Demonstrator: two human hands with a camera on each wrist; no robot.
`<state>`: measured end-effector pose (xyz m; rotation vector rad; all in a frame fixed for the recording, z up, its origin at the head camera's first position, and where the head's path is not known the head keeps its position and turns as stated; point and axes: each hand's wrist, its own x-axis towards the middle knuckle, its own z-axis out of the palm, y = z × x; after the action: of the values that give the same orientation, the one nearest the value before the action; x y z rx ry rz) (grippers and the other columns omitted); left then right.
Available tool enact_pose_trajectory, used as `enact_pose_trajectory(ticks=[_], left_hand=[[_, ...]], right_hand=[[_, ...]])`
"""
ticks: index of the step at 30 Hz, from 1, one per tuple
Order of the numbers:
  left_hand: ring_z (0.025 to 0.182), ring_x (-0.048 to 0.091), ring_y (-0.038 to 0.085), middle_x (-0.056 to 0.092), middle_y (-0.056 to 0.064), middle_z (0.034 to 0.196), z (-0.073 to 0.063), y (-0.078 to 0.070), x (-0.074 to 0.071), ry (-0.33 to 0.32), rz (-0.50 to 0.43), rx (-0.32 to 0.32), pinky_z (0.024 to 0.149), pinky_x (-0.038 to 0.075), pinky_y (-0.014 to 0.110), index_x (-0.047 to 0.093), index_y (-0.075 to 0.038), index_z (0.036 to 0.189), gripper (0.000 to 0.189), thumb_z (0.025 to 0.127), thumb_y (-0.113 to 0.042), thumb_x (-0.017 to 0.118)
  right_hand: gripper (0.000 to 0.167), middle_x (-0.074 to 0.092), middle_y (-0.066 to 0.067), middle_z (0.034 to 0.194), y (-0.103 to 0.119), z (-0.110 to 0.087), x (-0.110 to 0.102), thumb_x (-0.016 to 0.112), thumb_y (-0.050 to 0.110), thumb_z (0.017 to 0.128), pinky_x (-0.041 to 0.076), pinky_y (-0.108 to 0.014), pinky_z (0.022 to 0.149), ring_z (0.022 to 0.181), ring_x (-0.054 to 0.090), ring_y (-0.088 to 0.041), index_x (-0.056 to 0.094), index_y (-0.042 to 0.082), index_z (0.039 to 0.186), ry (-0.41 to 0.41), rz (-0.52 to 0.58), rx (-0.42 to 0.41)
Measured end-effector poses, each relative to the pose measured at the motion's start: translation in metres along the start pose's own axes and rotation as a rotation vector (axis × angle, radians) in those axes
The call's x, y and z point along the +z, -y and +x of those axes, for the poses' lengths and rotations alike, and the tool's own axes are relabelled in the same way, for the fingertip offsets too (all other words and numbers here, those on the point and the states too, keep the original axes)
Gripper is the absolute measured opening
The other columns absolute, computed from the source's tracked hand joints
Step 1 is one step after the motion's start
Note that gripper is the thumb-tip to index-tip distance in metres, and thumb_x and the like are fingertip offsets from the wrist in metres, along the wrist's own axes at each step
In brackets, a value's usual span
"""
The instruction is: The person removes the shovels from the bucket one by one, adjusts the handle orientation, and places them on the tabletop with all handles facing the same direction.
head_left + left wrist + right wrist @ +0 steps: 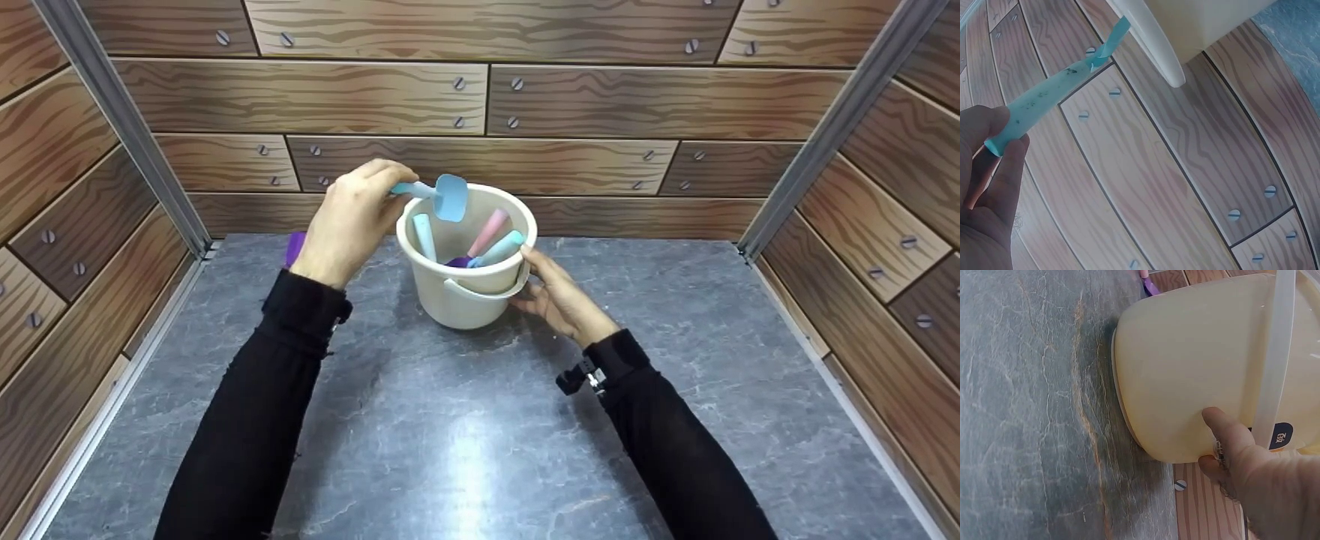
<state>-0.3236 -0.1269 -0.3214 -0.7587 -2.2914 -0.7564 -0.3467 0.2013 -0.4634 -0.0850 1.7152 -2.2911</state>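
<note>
My left hand (356, 214) pinches the end of the handle of a small light blue spatula (451, 198), its flat blade above the bucket's left rim. In the left wrist view the spatula's handle (1044, 100) shows dark specks. A cream bucket (465, 296) stands upright on the table. Inside it lean a light blue handle (424, 236), a pink handle (489, 231) and a teal handle (501, 249), with something purple (458, 262) low down. My right hand (561, 296) rests against the bucket's right side, fingers extended; one fingertip touches the rim.
A purple object (295, 247) lies on the table behind my left wrist, mostly hidden. The bucket's white bail (484, 295) hangs down its front. Wood-patterned walls (480, 97) enclose the grey marbled tabletop (420, 420) at the back and both sides.
</note>
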Motion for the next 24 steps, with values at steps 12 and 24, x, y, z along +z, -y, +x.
enact_pose_trajectory(ticks=[12,24], left_hand=[[0.128,0.082,0.035,0.084,0.017,0.135,-0.007,0.005,-0.007,-0.085,0.007,-0.019,0.116,0.066,0.046,0.083,-0.001,0.131,0.023,0.109,0.003,0.08],[0.126,0.082,0.035,0.084,0.019,0.135,-0.016,0.021,-0.013,-0.165,-0.003,-0.097,0.114,0.067,0.043,0.083,0.002,0.129,0.02,0.11,0.0,0.079]], right_hand=[[0.08,0.025,-0.025,0.191,0.0,0.0,0.0,0.052,0.04,0.119,0.037,-0.071,0.142,0.177,0.034,-0.054,0.023,0.005,0.185,0.009,0.002,0.002],[0.081,0.025,-0.025,0.188,0.0,-0.001,0.0,0.052,0.042,0.118,0.038,-0.07,0.142,0.175,0.035,-0.054,0.023,0.005,0.184,0.01,-0.015,-0.002]])
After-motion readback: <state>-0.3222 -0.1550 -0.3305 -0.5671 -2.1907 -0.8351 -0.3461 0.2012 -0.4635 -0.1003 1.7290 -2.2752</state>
